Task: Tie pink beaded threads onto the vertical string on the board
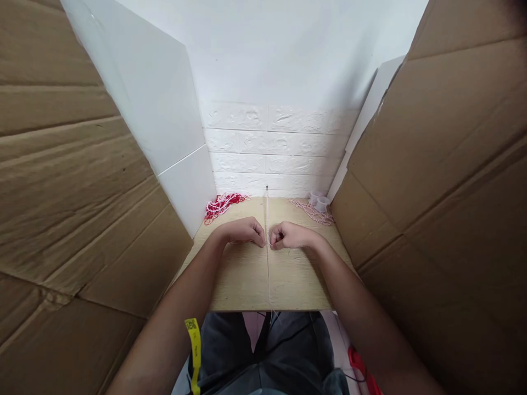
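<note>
A thin pale cord [268,211] runs from a small hook [267,187] at the back of the wooden board straight toward my body. Its upper stretch looks thicker, like a braid, and loose thin ends hang over the front edge. My left hand [247,230] is closed, its fingertips pinching at the left side of the cord. From the right, my right hand [290,235] pinches a fine strand close beside the same spot. The two hands almost meet at the cord, and the exact knot or crossing between them is too small to make out.
Red and white cord [224,206] lies heaped at the back left. Pale pink cord [313,211] and small clear cups [321,204] are at the back right. Cardboard walls flank the wooden board [239,280], and a white brick-patterned wall [239,162] closes the back.
</note>
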`<state>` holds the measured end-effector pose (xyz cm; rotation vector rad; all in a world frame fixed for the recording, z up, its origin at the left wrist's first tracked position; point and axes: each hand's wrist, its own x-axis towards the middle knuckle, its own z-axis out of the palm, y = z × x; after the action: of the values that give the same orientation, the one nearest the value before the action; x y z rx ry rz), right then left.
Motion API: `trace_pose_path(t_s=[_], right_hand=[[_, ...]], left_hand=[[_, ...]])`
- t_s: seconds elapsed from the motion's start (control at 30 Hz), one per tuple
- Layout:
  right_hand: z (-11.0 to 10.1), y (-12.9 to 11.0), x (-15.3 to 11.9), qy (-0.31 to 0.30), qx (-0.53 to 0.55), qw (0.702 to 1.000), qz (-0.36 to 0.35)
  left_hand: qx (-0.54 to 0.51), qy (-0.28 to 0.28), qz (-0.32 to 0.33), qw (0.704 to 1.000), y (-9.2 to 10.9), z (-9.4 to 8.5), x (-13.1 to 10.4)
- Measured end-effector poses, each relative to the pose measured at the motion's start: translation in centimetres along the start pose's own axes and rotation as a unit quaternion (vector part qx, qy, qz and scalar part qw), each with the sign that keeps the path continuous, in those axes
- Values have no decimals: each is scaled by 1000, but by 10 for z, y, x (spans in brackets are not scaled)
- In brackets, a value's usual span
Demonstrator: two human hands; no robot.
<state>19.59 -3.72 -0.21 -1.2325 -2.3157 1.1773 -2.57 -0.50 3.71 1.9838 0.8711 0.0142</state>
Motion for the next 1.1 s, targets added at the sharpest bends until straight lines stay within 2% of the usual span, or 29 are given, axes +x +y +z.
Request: trace_pose_path(t_s=[0.3, 0.43, 0.67, 0.87, 0.97, 1.1], right_hand=[[0, -4, -1, 7, -11, 1000, 10], [-1, -6, -2, 13, -21, 1000, 17], [-3, -2, -5, 32, -21, 999, 20], [-4, -2, -6, 41, -9, 999, 25], [0, -3, -4, 52, 13, 999, 8], [2, -3, -2, 31, 2, 999, -15]], left_hand=[[-57, -24, 19, 998, -4, -2, 1], [-44, -22, 13, 999, -6, -3, 1], [-1, 40, -16, 999, -7, -6, 0], [7, 97, 24, 995, -8, -4, 5], [15, 86, 33, 996, -8, -1, 7], [19, 51, 59, 997, -7, 3, 7]])
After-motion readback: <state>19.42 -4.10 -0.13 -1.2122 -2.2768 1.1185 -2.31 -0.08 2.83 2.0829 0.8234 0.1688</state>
